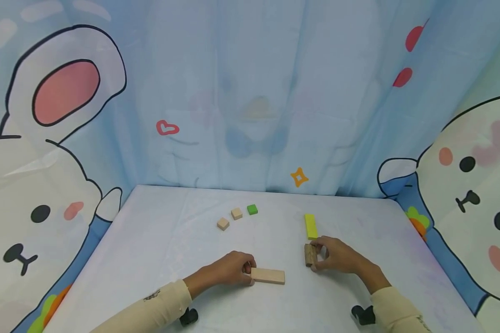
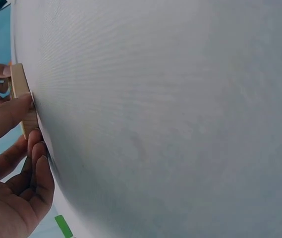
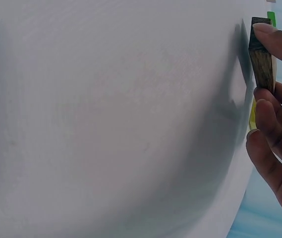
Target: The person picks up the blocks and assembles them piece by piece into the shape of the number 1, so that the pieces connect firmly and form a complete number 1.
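In the head view my left hand (image 1: 232,268) pinches one end of a flat, pale wooden plank (image 1: 271,276) low over the white table. The left wrist view shows thumb and fingers on opposite sides of this plank (image 2: 20,82). On the right, my right hand (image 1: 337,255) grips a short, dark brown wooden block (image 1: 308,255) between thumb and fingertips. That block (image 3: 263,69) has a blackish end under the thumb in the right wrist view. Just beyond it lies a long yellow block (image 1: 310,225), whose near end comes close to my fingers.
Two small pale wooden cubes (image 1: 222,224) and a green cube (image 1: 252,209) sit in a slanting row toward the back of the white table (image 1: 171,222). A blue curtain (image 1: 250,92) with cartoon prints hangs behind and at both sides.
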`<state>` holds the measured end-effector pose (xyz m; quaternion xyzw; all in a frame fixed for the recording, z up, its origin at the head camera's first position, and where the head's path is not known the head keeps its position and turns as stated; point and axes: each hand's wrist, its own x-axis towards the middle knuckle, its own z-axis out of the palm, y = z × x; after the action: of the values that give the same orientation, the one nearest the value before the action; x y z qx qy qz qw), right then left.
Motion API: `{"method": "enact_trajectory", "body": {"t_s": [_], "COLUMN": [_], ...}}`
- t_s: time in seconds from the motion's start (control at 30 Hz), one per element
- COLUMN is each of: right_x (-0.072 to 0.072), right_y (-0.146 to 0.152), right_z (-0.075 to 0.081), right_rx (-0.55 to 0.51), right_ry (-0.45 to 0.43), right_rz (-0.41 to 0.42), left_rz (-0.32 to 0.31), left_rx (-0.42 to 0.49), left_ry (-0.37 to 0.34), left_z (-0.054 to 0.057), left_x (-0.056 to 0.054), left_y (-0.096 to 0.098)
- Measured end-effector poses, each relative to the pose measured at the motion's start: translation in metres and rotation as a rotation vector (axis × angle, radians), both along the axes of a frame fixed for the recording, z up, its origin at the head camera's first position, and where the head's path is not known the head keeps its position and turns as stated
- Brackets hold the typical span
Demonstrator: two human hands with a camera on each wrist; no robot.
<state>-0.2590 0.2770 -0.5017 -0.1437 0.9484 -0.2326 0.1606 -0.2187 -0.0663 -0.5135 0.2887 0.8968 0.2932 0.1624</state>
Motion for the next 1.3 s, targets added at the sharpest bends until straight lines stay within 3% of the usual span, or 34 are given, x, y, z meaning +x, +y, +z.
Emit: {"method": "enact_trajectory", "body": {"t_s": [0.5, 0.9, 1.3], "right_x": [0.003, 0.007, 0.009], "right_y": [-0.025, -0.047, -0.064], "right_z": [0.018, 0.018, 0.021], "right_rx": [-0.023, -0.045, 0.011], "right_ry": [0.085, 0.128, 0.143], "right_rz": [0.072, 0.094, 0.074], "left_rz": [0.002, 0.022, 0.016], "left_rx": [0.001, 0.005, -0.009], "left_ry": [-0.017, -0.038, -0.013], "left_z": [0.004, 0.005, 0.004], "left_x": [0.001, 0.004, 0.003], "left_y": [0.001, 0.001, 0.002]}}
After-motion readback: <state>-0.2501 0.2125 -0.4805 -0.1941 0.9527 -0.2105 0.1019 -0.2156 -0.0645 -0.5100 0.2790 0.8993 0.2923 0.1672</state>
